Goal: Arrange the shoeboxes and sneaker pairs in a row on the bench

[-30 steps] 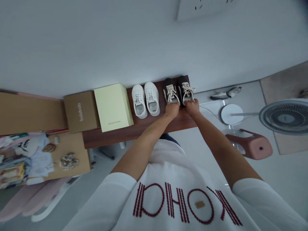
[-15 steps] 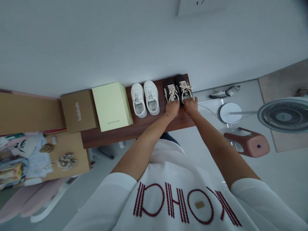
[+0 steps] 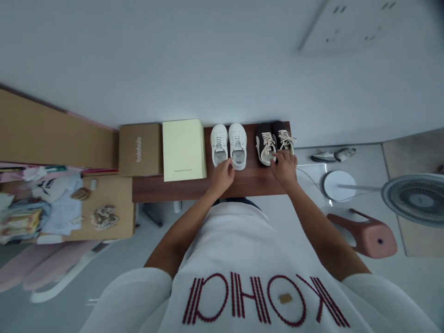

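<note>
On the brown wooden shelf [image 3: 256, 182] stand two pairs of shoes with their toes toward the wall. Behind the heels of the white sneakers [image 3: 219, 138] is my left hand [image 3: 222, 178], its fingers loosely bent and a little apart, with nothing visible in them. Whether it touches a heel I cannot tell. My right hand [image 3: 286, 170] lies at the heels of the dark sneakers [image 3: 264, 134] with cream laces. Its thumb and fingers are spread, partly covering the heel of the right-hand shoe.
Left of the shoes stand a pale yellow box [image 3: 183, 150] and a brown box [image 3: 138, 150]. A cluttered table [image 3: 118, 208] is further left. At right are a fan [image 3: 418, 199], a pink stool [image 3: 378, 238] and more shoes [image 3: 335, 156] on the floor.
My left hand has left the dark sneakers and moved left to the white ones. My right hand stays by the dark pair, its fingers now more spread. The camera view has shifted.
</note>
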A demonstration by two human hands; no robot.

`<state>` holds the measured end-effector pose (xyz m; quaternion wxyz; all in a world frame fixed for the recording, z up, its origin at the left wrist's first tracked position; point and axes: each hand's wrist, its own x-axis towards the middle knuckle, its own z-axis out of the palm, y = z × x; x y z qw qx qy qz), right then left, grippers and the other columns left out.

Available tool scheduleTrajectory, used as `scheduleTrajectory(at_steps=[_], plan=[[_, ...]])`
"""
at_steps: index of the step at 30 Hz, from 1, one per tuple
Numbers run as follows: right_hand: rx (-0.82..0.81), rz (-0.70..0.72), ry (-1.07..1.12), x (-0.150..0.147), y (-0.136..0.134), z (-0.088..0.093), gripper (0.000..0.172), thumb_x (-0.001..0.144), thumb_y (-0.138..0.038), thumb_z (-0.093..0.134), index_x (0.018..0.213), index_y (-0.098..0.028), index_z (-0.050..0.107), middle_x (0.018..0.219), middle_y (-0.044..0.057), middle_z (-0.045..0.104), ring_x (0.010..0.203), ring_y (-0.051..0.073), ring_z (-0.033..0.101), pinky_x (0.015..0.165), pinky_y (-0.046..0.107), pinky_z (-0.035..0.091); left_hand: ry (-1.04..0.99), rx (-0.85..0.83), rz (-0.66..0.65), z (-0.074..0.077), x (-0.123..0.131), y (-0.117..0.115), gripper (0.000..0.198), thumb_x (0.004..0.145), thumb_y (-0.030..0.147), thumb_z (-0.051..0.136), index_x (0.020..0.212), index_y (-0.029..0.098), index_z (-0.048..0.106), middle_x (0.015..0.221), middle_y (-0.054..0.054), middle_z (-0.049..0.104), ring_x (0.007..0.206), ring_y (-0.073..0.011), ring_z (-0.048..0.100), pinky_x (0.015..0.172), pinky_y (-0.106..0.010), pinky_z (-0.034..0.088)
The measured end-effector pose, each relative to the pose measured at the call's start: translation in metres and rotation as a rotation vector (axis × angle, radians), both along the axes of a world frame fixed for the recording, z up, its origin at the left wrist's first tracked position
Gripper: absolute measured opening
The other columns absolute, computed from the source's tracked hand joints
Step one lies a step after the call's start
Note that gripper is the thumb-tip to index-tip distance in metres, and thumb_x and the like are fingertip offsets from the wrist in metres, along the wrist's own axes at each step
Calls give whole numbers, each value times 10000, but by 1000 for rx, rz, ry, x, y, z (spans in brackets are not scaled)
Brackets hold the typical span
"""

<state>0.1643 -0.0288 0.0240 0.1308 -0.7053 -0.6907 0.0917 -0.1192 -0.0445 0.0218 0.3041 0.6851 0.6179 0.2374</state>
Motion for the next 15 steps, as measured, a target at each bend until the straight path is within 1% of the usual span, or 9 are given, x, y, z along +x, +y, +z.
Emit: scheduleTrajectory(at_steps=[3,5,7,9,11,13,15], plan=[[97,75,161,-48,-9,9,296,1021,-319,524,1211,-198,715,1389,193,678,1294,365,590,1151,597,411,-22,62,287,-2,-79,-27,392,1004,290,612,1385,201,619,1268,-141,761,1245,-285,700,1157,-492,508],[126,123,288,-88,-16,11,283,1023,-333,526,1193,-204,713,1355,188,691,1283,356,603,1135,585,448,-19,100,479,-4,-124,-46,396,993,309,623,1375,203,616,1317,-148,737,1283,-285,678,1188,-496,483],[117,185,410,-132,-23,10,276,1023,-342,528,1188,-214,708,1321,179,702,1269,343,616,1124,566,479,-3,102,657,-8,-161,-62,407,976,325,645,1360,195,615,1371,-169,706,1345,-302,639,1217,-511,453],[74,245,495,-176,-29,7,279,1017,-345,532,1199,-217,702,1303,177,703,1267,337,621,1128,556,493,1,52,785,-13,-191,-75,424,958,335,670,1348,179,612,1402,-195,683,1390,-327,607,1236,-533,429],[6,280,525,-215,-34,3,301,1002,-341,547,1231,-210,691,1315,183,693,1288,343,612,1139,560,492,-34,-25,821,-18,-215,-84,441,945,348,696,1342,178,610,1420,-206,672,1411,-339,596,1247,-544,415],[-74,278,513,-248,-35,-2,347,986,-333,560,1286,-198,670,1353,194,676,1332,351,590,1161,567,478,-85,-104,782,-23,-234,-89,455,945,379,713,1349,193,611,1455,-198,661,1430,-332,589,1258,-539,407],[-148,229,493,-273,-33,-7,414,980,-335,565,1357,-181,636,1408,206,656,1388,356,559,1193,567,452,-139,-211,714,-29,-247,-87,469,968,430,702,1369,204,612,1485,-190,659,1431,-315,599,1250,-520,425]])
